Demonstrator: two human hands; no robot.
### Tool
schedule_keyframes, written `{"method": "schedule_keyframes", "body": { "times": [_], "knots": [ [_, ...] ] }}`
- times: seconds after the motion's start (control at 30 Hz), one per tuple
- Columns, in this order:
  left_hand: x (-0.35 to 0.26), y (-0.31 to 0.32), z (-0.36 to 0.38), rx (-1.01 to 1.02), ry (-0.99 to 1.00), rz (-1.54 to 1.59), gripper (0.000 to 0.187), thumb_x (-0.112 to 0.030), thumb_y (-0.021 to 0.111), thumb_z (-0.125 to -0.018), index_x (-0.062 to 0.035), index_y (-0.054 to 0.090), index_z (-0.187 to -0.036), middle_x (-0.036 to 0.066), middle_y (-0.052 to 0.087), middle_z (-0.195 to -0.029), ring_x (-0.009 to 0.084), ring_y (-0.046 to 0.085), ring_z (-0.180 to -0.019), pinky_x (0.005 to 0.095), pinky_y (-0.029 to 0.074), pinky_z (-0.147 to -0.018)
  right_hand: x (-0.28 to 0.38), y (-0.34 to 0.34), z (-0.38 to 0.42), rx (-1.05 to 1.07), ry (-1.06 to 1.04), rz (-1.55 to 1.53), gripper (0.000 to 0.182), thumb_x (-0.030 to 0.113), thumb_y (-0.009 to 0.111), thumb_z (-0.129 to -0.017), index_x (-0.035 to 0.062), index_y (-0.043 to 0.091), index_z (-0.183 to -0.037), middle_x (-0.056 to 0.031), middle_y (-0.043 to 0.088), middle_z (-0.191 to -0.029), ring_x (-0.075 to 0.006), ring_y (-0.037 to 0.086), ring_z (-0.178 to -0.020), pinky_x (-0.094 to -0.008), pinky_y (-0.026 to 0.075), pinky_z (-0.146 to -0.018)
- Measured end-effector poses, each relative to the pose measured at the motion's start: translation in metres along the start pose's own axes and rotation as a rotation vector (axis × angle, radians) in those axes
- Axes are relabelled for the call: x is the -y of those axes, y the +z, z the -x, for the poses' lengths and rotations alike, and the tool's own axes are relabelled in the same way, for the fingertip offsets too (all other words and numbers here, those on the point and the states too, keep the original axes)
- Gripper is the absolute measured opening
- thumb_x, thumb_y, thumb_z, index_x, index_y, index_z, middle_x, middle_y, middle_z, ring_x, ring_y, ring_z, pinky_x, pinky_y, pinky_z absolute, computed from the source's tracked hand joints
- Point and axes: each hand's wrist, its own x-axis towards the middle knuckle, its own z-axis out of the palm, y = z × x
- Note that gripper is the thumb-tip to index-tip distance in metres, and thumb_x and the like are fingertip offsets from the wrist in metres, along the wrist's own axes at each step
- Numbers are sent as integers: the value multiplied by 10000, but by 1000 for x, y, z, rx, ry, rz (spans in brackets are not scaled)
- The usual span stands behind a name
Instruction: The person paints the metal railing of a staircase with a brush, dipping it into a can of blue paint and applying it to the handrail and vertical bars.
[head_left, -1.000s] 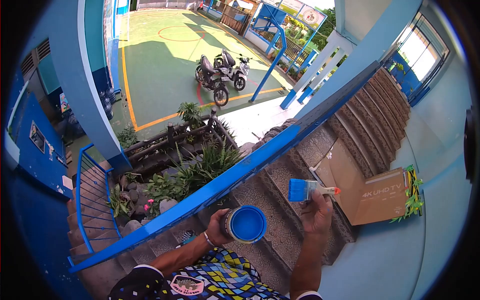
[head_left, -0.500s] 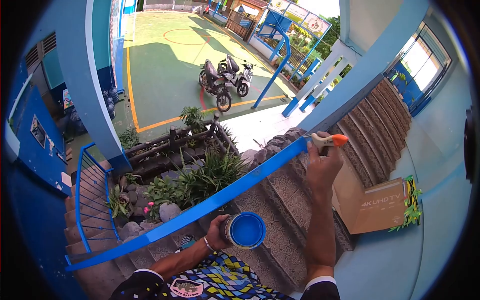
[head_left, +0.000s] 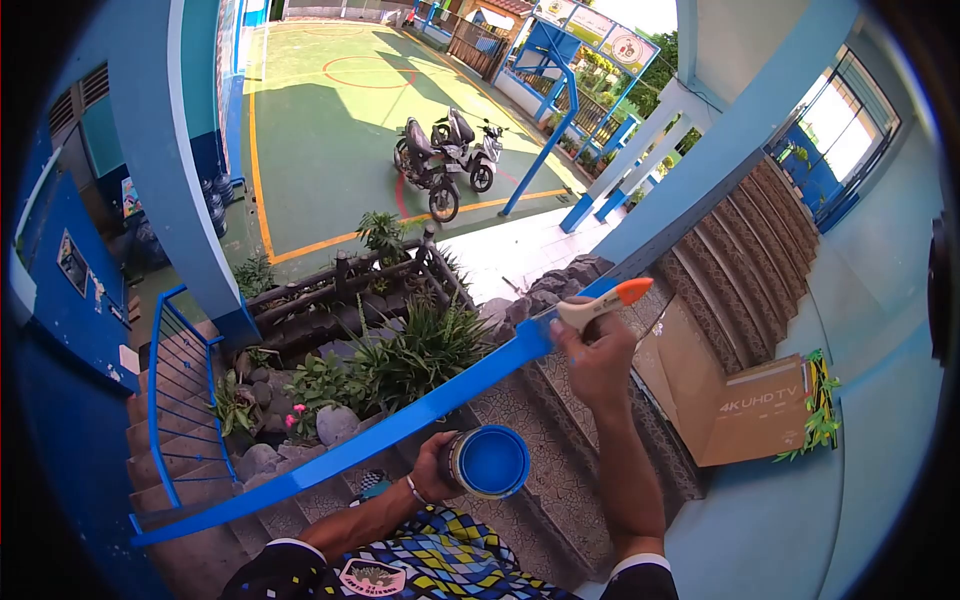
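Paintwork is under way on the long blue-painted metal handrail (head_left: pixel 400 425) that slants down beside the rough stone steps (head_left: pixel 560 420). The right hand (head_left: pixel 600 362) is closed around the cream plastic handle of a flat paintbrush with an orange tip (head_left: pixel 597 305), fingers wrapped about the lower handle, the bristle end lying against the rail's top face and mostly hidden by it. The left hand (head_left: pixel 432 468) grips a small round metal tin of blue paint (head_left: pixel 490 461) from the side, fingers curled around its wall, the open mouth facing up just below the rail and above the patterned shirt (head_left: pixel 440 555). The brush looks light and stiff in the handle but soft at the bristles, so a hold low on the handle near the ferrule probably gives the steadiest stroke; wet paint could make the handle slippery. The tin seems moderately heavy for its size, with liquid that would slop if tilted, so a full wrap around the wall, kept level, suits it best. The rail's coat appears glossy and possibly wet, so it is better not grasped. Further off are a brown cardboard television box (head_left: pixel 745 405) on the steps, green planted shrubs (head_left: pixel 400 350) beyond the rail, and parked motorcycles (head_left: pixel 440 155) on the green court.
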Motion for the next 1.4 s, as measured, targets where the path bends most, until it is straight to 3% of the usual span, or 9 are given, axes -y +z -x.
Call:
{"method": "schedule_keyframes", "body": {
  "times": [0.2,0.5,0.67,0.93,1.1,1.2,1.27,1.3,1.4],
  "knots": [
    [-2,-3,5,20,-23,-2,505,-441,576,-1012,-57,722,-1306,120,779,-1246,292,747,-1119,517,555,-1074,-21,-61,-79,-419,-219,459,260,40,776,-935,8,730,-1189,-140,723,-1052,-246,711,-928,-379,559,-783],
    [5,25,8,-119,71,-31,525,-451,585,-1004,-62,703,-1336,124,772,-1267,310,736,-1168,528,541,-1098,44,70,94,292,-671,353,341,3,748,-797,44,749,-1135,-99,704,-1028,-309,672,-890,-417,568,-783],
    [4,8,1,-70,34,-22,528,-454,589,-1001,-64,701,-1338,124,772,-1265,313,735,-1173,531,540,-1100,54,99,139,487,-446,-104,303,31,816,-838,26,766,-1137,-119,755,-1097,-292,736,-920,-400,596,-731],
    [0,-19,2,1,-49,7,528,-464,603,-991,-70,704,-1327,123,775,-1248,311,736,-1172,532,552,-1087,12,23,27,-42,9,58,261,30,819,-914,-13,747,-1162,-99,752,-891,-141,699,-785,-305,560,-705],
    [-1,-25,6,-51,-56,-15,524,-471,600,-990,-73,720,-1309,125,776,-1243,303,748,-1132,521,568,-1064,14,12,11,-247,-528,422,241,-8,780,-927,-5,751,-1167,-109,727,-1018,-218,709,-927,-362,578,-788],
    [1,7,15,-79,-13,18,442,-398,605,-1018,-66,720,-1285,140,770,-1239,295,751,-1093,509,571,-1059,37,50,62,57,-622,489,341,-24,762,-829,29,776,-1166,-98,707,-1005,-295,675,-859,-400,574,-757],
    [33,67,-4,-586,1051,-858,385,-333,600,-1037,-61,708,-1286,151,762,-1239,293,748,-1082,507,570,-1062,49,78,104,224,-650,379,394,-9,754,-782,38,776,-1173,-99,713,-1021,-288,662,-825,-392,572,-747],
    [41,85,-6,-742,1244,-1018,393,-341,600,-1035,-63,706,-1292,151,761,-1244,295,747,-1089,510,568,-1064,53,91,125,289,-642,306,406,-9,750,-768,39,776,-1171,-102,715,-1020,-292,670,-834,-396,576,-760],
    [42,68,-3,-472,942,-735,420,-363,599,-1028,-69,700,-1311,149,758,-1260,301,743,-1109,520,562,-1072,62,114,165,458,-561,88,402,6,759,-771,35,773,-1171,-109,721,-1018,-293,699,-871,-398,589,-784]
  ]
}}
